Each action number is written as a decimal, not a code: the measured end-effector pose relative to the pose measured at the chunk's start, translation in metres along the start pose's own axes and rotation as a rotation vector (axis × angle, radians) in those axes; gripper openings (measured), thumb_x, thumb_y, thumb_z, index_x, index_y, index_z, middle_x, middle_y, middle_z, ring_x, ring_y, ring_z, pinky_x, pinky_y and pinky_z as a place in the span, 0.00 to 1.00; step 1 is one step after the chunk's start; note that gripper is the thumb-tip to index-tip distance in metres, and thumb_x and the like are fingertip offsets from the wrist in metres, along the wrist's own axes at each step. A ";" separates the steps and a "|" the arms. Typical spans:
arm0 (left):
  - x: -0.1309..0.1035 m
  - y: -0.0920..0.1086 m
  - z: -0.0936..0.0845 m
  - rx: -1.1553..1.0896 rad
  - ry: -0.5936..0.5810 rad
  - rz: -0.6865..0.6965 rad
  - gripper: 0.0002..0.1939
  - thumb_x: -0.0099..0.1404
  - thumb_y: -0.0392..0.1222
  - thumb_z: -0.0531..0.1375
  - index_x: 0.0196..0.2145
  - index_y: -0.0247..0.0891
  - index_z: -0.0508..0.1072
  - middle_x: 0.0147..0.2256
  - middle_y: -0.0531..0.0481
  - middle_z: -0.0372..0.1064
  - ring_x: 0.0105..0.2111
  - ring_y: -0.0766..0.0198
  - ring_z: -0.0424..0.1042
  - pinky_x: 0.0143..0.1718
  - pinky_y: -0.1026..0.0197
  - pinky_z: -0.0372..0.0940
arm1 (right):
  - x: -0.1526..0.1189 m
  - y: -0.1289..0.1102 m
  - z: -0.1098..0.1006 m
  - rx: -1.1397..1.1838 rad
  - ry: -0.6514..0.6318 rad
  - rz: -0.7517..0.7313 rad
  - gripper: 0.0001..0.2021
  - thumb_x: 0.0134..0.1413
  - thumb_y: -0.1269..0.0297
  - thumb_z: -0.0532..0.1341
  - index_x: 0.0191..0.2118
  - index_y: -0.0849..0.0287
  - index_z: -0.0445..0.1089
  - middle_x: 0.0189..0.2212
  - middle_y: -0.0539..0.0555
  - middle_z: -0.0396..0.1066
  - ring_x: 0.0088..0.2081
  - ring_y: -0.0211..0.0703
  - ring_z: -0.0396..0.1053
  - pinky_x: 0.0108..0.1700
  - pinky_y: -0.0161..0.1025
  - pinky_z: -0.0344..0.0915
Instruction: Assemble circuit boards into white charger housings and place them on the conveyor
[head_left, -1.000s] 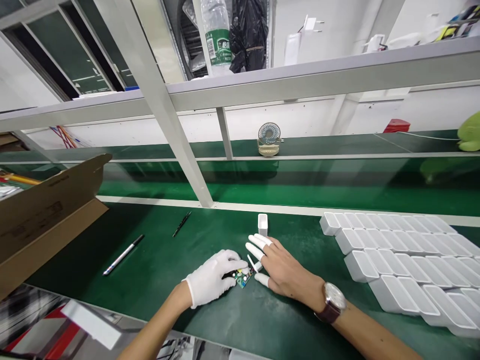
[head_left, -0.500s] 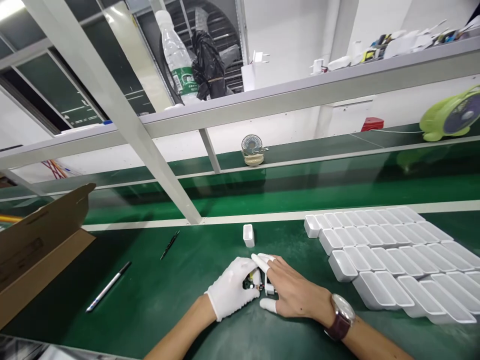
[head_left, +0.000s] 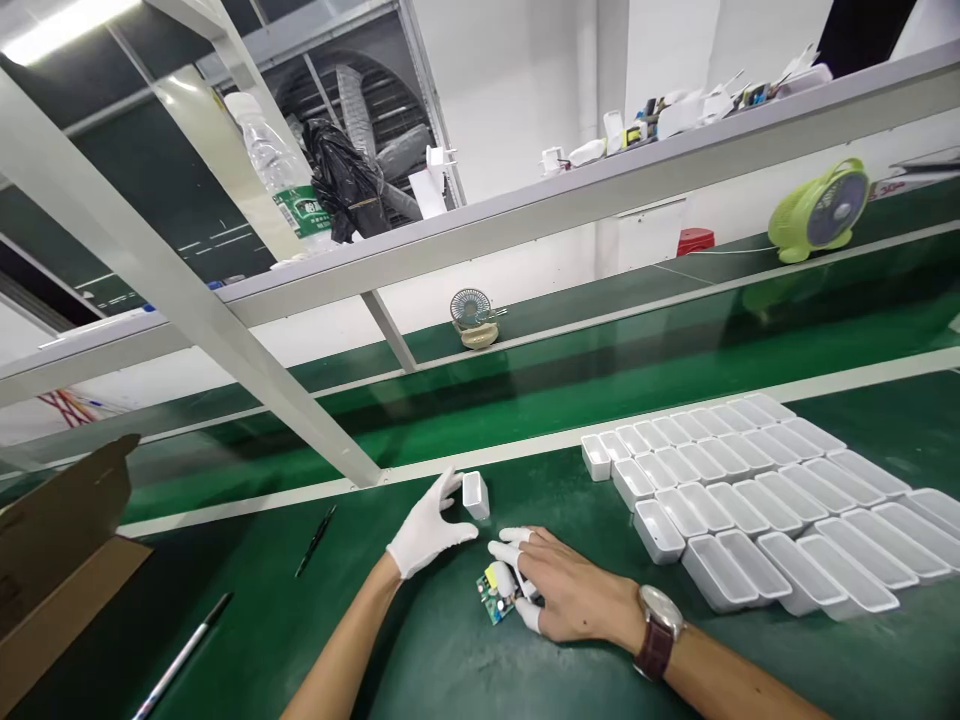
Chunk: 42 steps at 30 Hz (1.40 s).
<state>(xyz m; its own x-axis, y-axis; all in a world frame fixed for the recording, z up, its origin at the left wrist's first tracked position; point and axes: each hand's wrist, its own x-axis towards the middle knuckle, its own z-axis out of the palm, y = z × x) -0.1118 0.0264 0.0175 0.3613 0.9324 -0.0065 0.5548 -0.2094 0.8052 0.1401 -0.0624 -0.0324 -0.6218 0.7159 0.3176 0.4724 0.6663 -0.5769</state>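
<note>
My left hand [head_left: 427, 530], in a white glove, reaches to a small white plastic case [head_left: 475, 496] standing alone on the green table. Its thumb and fingers are spread around the case's left side; contact is hard to make out. My right hand [head_left: 570, 585], with white finger cots and a wristwatch, grips a small circuit board [head_left: 496, 592] with a white piece attached. The board's green side with yellow and white parts faces left, out past the fingertips. My right fingers and thumb partly hide the white piece.
Several rows of open white cases [head_left: 735, 510] stand to the right. A black pen [head_left: 315, 540], a silver pen [head_left: 184, 655] and a cardboard box [head_left: 67, 590] lie at left. A shelf [head_left: 480, 225] crosses above, with small fans [head_left: 474, 318] behind.
My left hand has let go of the circuit board and moved up and left to the lone white case. My right hand keeps the board. The camera view has tilted and shifted.
</note>
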 end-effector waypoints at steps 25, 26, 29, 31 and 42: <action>-0.035 -0.011 0.036 0.278 0.177 0.355 0.32 0.59 0.32 0.63 0.59 0.45 0.62 0.53 0.44 0.61 0.55 0.57 0.66 0.56 0.53 0.67 | 0.005 0.006 -0.013 -0.120 0.486 -0.078 0.33 0.59 0.77 0.59 0.68 0.57 0.52 0.53 0.62 0.68 0.56 0.52 0.68 0.55 0.50 0.71; -0.034 -0.010 0.037 0.274 0.176 0.379 0.32 0.59 0.31 0.63 0.59 0.45 0.61 0.53 0.44 0.62 0.55 0.57 0.66 0.56 0.52 0.67 | 0.003 0.005 -0.011 -0.125 0.476 -0.083 0.33 0.59 0.77 0.59 0.68 0.57 0.52 0.54 0.63 0.68 0.56 0.52 0.68 0.55 0.51 0.71; -0.033 -0.007 0.041 0.265 0.170 0.443 0.33 0.58 0.30 0.63 0.59 0.44 0.61 0.53 0.43 0.63 0.54 0.57 0.67 0.54 0.52 0.69 | 0.000 0.008 -0.005 -0.137 0.441 -0.105 0.35 0.59 0.77 0.60 0.69 0.57 0.51 0.56 0.63 0.68 0.57 0.54 0.67 0.55 0.54 0.70; -0.033 -0.007 0.044 0.261 0.168 0.476 0.33 0.58 0.30 0.63 0.59 0.43 0.61 0.53 0.42 0.64 0.53 0.56 0.68 0.53 0.51 0.70 | -0.002 0.010 -0.003 -0.141 0.415 -0.115 0.35 0.59 0.77 0.60 0.70 0.58 0.51 0.57 0.64 0.67 0.57 0.54 0.66 0.55 0.55 0.70; -0.037 -0.013 0.056 0.262 0.150 0.457 0.33 0.60 0.35 0.65 0.61 0.42 0.58 0.54 0.41 0.64 0.56 0.55 0.67 0.54 0.50 0.69 | 0.003 0.000 -0.013 -0.240 0.353 -0.136 0.37 0.59 0.78 0.60 0.71 0.66 0.47 0.53 0.66 0.67 0.53 0.55 0.65 0.55 0.58 0.69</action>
<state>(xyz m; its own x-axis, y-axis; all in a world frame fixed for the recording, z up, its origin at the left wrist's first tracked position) -0.0902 -0.0215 -0.0260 0.5091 0.7571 0.4093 0.5414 -0.6514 0.5315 0.1465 -0.0579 -0.0216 -0.4568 0.6183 0.6396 0.5587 0.7589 -0.3347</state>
